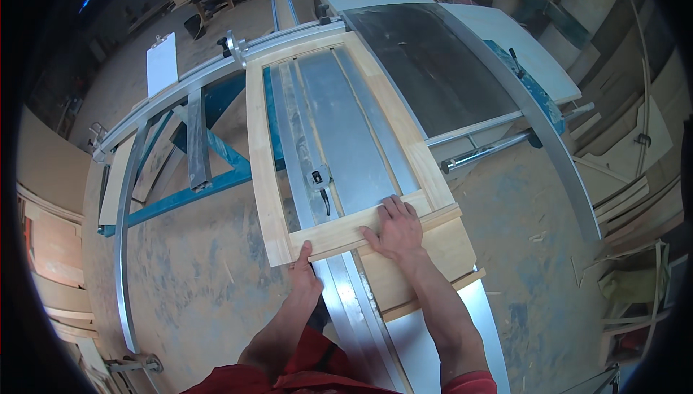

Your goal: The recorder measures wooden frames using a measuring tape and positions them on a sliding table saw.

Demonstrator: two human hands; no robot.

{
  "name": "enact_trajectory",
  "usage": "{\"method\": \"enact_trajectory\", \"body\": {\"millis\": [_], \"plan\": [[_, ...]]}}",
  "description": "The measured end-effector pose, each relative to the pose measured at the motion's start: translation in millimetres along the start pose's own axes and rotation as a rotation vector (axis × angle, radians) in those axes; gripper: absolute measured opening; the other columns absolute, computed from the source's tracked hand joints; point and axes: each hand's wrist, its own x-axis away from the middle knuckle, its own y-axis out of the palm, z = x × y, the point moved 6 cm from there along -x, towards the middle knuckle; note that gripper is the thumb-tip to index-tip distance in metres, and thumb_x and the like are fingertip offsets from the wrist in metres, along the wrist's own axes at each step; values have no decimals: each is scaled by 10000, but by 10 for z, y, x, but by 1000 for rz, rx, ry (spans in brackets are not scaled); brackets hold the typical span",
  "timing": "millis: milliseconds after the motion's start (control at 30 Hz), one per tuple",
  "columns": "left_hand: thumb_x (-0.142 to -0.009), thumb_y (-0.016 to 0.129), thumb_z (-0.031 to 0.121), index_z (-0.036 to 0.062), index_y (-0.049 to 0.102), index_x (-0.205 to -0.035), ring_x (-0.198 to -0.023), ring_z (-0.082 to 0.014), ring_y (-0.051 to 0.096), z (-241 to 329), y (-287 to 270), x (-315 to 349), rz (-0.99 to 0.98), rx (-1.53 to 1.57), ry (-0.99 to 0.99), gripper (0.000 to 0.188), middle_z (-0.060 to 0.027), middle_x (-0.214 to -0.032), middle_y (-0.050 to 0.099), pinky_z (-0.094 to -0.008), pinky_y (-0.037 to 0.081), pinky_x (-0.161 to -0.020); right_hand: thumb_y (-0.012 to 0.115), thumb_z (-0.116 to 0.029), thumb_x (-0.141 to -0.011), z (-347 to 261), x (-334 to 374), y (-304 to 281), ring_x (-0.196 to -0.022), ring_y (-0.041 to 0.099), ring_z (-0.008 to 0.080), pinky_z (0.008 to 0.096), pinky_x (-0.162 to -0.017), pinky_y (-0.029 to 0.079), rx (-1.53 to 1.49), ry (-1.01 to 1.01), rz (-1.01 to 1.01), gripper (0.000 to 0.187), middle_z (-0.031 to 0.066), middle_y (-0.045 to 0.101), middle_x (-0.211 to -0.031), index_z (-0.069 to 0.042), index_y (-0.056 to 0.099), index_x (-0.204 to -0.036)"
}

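Observation:
A pale wooden frame point(263, 185), like a door frame without its panel, lies on the metal sliding table point(332, 105) of a panel saw. My left hand point(304, 275) grips its near rail close to the left corner, thumb on top and fingers hidden below. My right hand point(398, 229) is on the same rail further right, its fingertips bent over the inner edge and the thumb nearer me. Under and in front of the frame's near right corner sits a flat wooden board point(419, 268). A small clamp-like fitting with a black lever point(318, 180) shows through the frame's opening.
A metal crosscut fence point(278, 44) runs along the frame's far end. To the right are the dark saw table point(426, 62) and a long rip fence point(534, 116). A clipboard point(162, 66) stands at the far left. Wooden offcuts point(613, 185) lean at the right.

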Motion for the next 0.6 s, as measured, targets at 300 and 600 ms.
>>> {"method": "enact_trajectory", "body": {"millis": [300,600], "plan": [[-825,911,140,-10,661,-1261,-1113,-247,695,22,-207,-264,38,35,-17,525,-110,-1228,717,-411,571,-994,697,-545,-890,-138,-66,226,-1378,511,323,465,-1153,394,46,22,-45,643,164,625,-1337,34,713,-1169],[-823,919,151,-4,654,-1282,-1117,-222,688,72,-346,-559,47,14,27,552,-95,-1237,712,-389,561,-1002,746,-484,-860,-286,-205,396,-1331,557,371,497,-1118,443,54,-1,15,582,177,636,-1329,23,717,-1145]]}}
